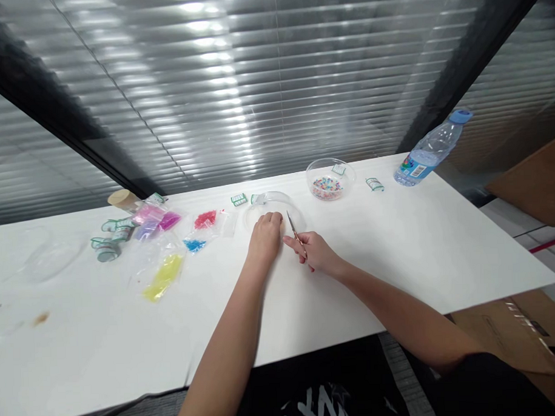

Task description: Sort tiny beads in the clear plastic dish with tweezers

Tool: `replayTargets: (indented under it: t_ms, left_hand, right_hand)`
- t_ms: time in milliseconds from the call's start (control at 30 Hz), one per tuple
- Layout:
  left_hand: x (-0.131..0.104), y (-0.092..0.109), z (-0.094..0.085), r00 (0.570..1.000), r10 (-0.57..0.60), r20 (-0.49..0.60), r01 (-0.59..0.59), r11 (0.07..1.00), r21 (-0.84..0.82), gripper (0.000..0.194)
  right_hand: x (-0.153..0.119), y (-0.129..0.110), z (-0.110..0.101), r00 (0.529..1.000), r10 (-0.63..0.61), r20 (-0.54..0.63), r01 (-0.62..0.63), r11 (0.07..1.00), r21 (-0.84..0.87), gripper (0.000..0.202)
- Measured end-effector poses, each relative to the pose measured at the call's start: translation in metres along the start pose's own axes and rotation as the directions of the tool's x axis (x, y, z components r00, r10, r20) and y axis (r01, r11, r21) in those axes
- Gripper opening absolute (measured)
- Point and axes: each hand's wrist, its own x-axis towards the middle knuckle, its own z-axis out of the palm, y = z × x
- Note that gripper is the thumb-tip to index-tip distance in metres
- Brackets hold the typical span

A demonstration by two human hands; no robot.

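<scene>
My right hand [319,252] holds small scissors [293,227] with copper-coloured handles, their blades pointing up and away from me. Just left of the tips, my left hand [266,237] rests low with its fingers bent and pressed together. Whatever it pinches is hidden beneath the fingers. Behind both hands lies a clear, round plastic piece [277,194], partly covered by the left hand; I cannot tell whether it is a lid or a coil. A clear bowl [309,176] with many small coloured beads [328,189] stands beyond my right hand.
On the white table [375,271], bags of yellow [164,277], red [205,219], blue [195,245] and pink beads [169,221] lie left. Small green-white packets [239,199] are scattered about. A water bottle [428,151] stands back right; a wooden-topped object [122,199] sits back left.
</scene>
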Motion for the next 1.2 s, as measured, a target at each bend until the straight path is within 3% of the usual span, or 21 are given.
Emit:
replayTargets:
  t_ms: [200, 467, 1200]
  left_hand:
    - [0.0028, -0.0022, 0.0025, 0.975, -0.111, -0.191, 0.036, 0.933, -0.358, 0.014]
    - [0.0026, -0.0009, 0.0015, 0.953, -0.221, -0.207, 0.088, 0.856, -0.51, 0.02]
    - [0.0004, 0.0007, -0.0016, 0.969, -0.151, -0.193, 0.05, 0.894, -0.445, 0.034]
  right_hand:
    - [-0.0014, -0.0008, -0.0004, 1.0, -0.015, 0.018, 0.015, 1.0, 0.008, 0.054]
    - [-0.0015, -0.0014, -0.0003, 0.999, -0.001, 0.034, 0.001, 1.0, -0.003, 0.054]
    - [-0.0008, -0.0013, -0.0009, 1.0, 0.002, 0.026, 0.001, 0.996, -0.093, 0.052]
